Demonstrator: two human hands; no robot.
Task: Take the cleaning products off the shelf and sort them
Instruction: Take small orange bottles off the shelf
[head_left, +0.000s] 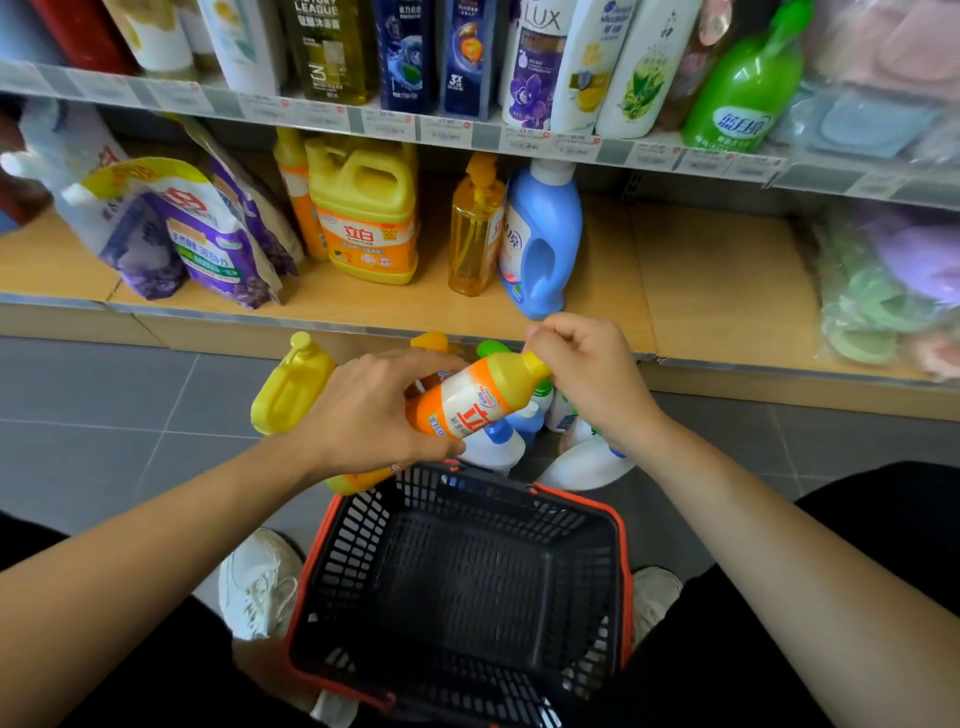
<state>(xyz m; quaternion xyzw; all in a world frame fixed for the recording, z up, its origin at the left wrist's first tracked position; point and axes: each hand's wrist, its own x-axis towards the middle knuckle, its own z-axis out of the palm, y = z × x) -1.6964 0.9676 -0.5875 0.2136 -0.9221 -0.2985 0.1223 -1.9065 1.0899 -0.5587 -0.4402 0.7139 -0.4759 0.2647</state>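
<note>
I hold an orange-and-white detergent bottle on its side above the floor. My left hand grips its body. My right hand pinches its yellow cap end. Under it on the grey floor stand a yellow jug and several white and blue bottles. On the lower wooden shelf remain a large yellow jug, an amber pump bottle, a blue bottle and purple refill pouches.
A black basket with an orange rim, nothing in it, sits on the floor between my knees. The upper shelf holds shampoo bottles and a green bottle. Bagged sponges lie at the shelf's right end.
</note>
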